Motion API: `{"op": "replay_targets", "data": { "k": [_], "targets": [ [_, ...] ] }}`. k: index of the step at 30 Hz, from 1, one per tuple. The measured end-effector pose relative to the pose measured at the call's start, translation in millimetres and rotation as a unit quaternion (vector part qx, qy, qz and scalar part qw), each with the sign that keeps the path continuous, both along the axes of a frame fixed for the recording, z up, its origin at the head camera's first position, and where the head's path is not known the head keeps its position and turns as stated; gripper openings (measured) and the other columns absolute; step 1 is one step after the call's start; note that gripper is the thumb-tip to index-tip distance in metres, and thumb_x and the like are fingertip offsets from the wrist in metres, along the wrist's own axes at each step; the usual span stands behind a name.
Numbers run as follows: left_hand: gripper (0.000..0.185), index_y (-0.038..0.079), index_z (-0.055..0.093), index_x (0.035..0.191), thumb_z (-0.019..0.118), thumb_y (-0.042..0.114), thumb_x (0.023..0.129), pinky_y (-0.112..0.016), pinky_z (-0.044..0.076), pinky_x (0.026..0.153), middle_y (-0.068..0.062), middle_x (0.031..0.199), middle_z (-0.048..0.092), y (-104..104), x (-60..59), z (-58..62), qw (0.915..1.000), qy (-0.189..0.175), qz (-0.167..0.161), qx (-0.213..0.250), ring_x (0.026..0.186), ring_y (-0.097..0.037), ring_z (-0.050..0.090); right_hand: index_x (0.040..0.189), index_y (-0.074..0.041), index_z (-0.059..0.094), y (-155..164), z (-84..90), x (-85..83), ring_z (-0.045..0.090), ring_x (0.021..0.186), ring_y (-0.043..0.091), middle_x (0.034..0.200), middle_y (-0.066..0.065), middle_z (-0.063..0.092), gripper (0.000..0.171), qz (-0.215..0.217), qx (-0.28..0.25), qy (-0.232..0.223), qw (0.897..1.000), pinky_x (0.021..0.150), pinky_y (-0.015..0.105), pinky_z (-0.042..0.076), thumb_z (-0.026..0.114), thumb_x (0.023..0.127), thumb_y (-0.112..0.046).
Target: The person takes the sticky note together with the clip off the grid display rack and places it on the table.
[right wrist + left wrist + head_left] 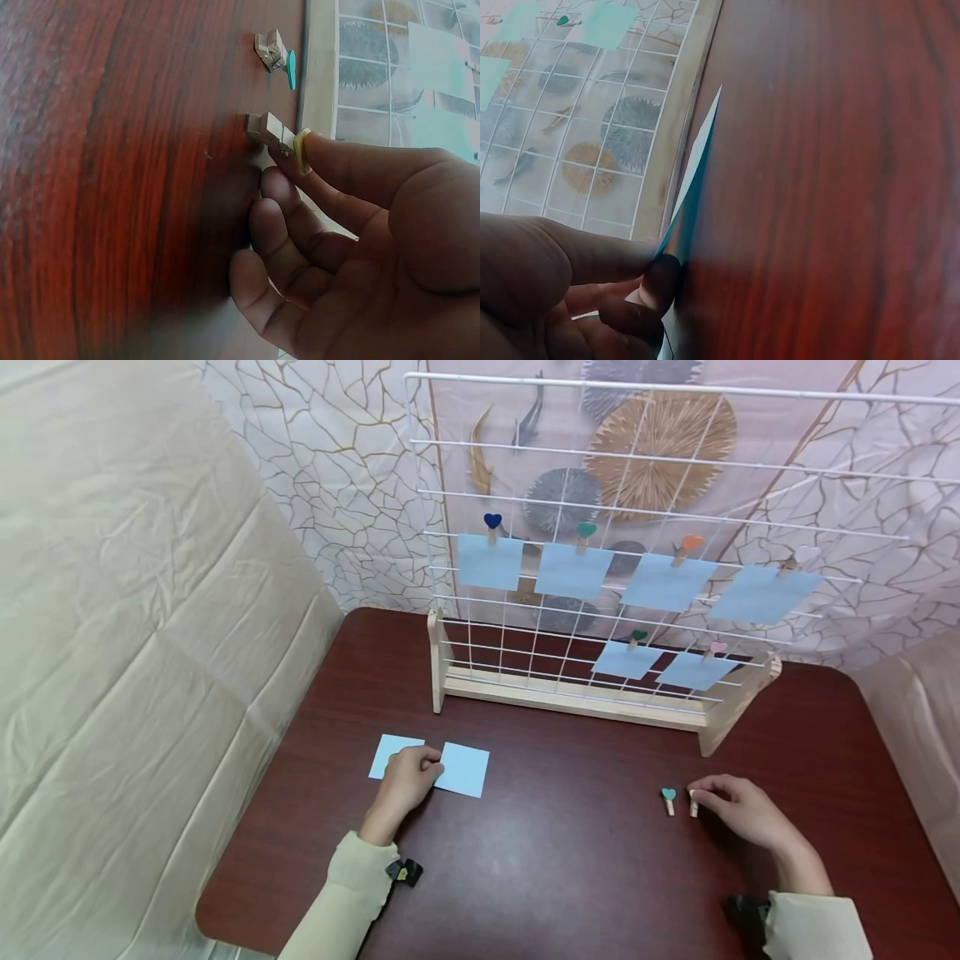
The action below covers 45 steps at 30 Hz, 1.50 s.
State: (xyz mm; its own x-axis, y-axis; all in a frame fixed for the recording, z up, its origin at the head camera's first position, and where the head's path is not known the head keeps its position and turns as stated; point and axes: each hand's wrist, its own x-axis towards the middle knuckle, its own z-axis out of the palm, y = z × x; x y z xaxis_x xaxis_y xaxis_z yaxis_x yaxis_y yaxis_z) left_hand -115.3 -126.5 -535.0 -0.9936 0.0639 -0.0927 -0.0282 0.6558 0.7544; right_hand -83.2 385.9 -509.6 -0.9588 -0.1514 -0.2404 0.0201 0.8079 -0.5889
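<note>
a: how far along?
b: six blue notes are clipped on the wire rack (pixel 525 635); two remain on the worktop (pixel 570 852).
a: hands?
b: left hand (pixel 403 783) pinches one blue note (pixel 463 769); right hand (pixel 738 812) pinches a yellow-heart peg (pixel 693 802) beside the teal-heart peg (pixel 668 799).

Under the left hand's fingertips (pixel 656 281) the thin blue paper square (pixel 462 769) looks matt and smooth. The table (pixel 570 860) is glossy dark wood grain. Against the right hand's fingers (pixel 300 154) sits a raw wooden clothespin (pixel 268 130) with a smooth painted tip.
</note>
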Motion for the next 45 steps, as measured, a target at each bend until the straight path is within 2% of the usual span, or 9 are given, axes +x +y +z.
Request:
{"op": "replay_targets", "data": {
  "k": [11,17,23,28,32,37,39,41,45],
  "targets": [
    [0.025,0.003,0.074,0.125,0.067,0.012,0.102,-0.032,0.043,0.055,0.002,0.071,0.061,0.9,1.8,1.7,0.9997,0.0,0.01,-0.021,0.054,-0.015,0.051,0.113,0.001,0.076,-3.2,-0.6,-1.4,0.064,0.104,0.024,0.112,0.016,0.075,0.021,-0.001,0.004,0.006,1.0,0.08,0.033,0.05,0.064,0.107,-0.014],
    [0.023,0.005,0.075,0.123,0.067,0.011,0.102,-0.032,0.044,0.054,0.001,0.077,0.064,2.0,1.4,1.7,0.9985,0.013,0.013,-0.051,0.058,-0.013,0.054,0.114,0.001,0.076,-4.1,-1.4,-1.5,0.064,0.105,0.024,0.113,0.017,0.075,0.022,-0.005,0.003,0.005,1.0,0.08,0.033,0.05,0.063,0.107,-0.015],
    [0.024,0.005,0.075,0.123,0.066,0.009,0.101,-0.031,0.043,0.053,0.0,0.081,0.066,2.1,1.9,0.7,0.9983,0.018,0.01,-0.054,0.058,-0.013,0.054,0.114,0.0,0.076,-4.0,-2.8,0.2,0.064,0.103,0.019,0.114,0.016,0.075,0.022,-0.006,0.002,0.013,1.0,0.08,0.031,0.049,0.064,0.107,-0.017],
    [0.023,0.004,0.075,0.123,0.067,0.006,0.101,-0.031,0.045,0.056,-0.002,0.085,0.067,2.1,1.8,1.0,0.9983,0.019,0.001,-0.055,0.063,-0.013,0.054,0.115,0.0,0.076,-4.0,-2.7,0.9,0.063,0.101,0.014,0.114,0.016,0.075,0.023,-0.006,0.002,0.019,1.0,0.08,0.029,0.049,0.063,0.108,-0.018],
    [0.022,0.003,0.075,0.121,0.067,0.003,0.1,-0.033,0.048,0.061,-0.005,0.089,0.069,2.1,1.0,-0.4,0.9975,0.034,-0.004,-0.062,0.065,-0.013,0.055,0.116,0.0,0.076,-4.2,-2.1,0.5,0.063,0.101,0.016,0.114,0.016,0.075,0.025,-0.007,0.003,0.017,1.0,0.08,0.03,0.049,0.062,0.108,-0.02],
    [0.025,0.0,0.074,0.121,0.062,-0.001,0.099,-0.034,0.049,0.064,-0.013,0.099,0.073,1.4,0.8,-1.4,0.9969,0.044,-0.006,-0.065,0.061,-0.012,0.053,0.117,0.002,0.075,-3.7,-2.2,0.3,0.064,0.103,0.021,0.115,0.017,0.074,0.029,-0.008,0.004,0.015,1.0,0.08,0.032,0.05,0.06,0.109,-0.022],
    [0.025,-0.001,0.073,0.119,0.06,-0.003,0.099,-0.034,0.049,0.062,-0.013,0.096,0.073,0.9,0.7,-1.1,0.9968,0.045,-0.006,-0.066,0.057,-0.012,0.051,0.118,0.002,0.075,-3.4,-2.4,0.5,0.064,0.104,0.021,0.115,0.017,0.074,0.03,-0.008,0.005,0.015,1.0,0.081,0.032,0.05,0.06,0.11,-0.022],
    [0.021,-0.001,0.071,0.114,0.058,-0.004,0.098,-0.033,0.047,0.06,-0.012,0.086,0.069,0.5,0.5,-0.5,0.9969,0.041,-0.007,-0.066,0.054,-0.013,0.048,0.119,0.002,0.075,-3.1,-2.4,0.9,0.064,0.103,0.02,0.115,0.017,0.074,0.03,-0.011,0.006,0.015,1.0,0.08,0.031,0.05,0.06,0.11,-0.023],
    [0.01,0.004,0.06,0.097,0.056,-0.005,0.098,-0.032,0.042,0.058,-0.005,0.067,0.053,-0.8,0.0,-0.1,0.9975,0.032,-0.008,-0.063,0.053,-0.015,0.043,0.119,0.002,0.074,-3.1,-2.3,1.5,0.063,0.101,0.018,0.115,0.016,0.074,0.031,-0.014,0.001,0.011,1.0,0.079,0.029,0.049,0.06,0.11,-0.023]
  ]
}}
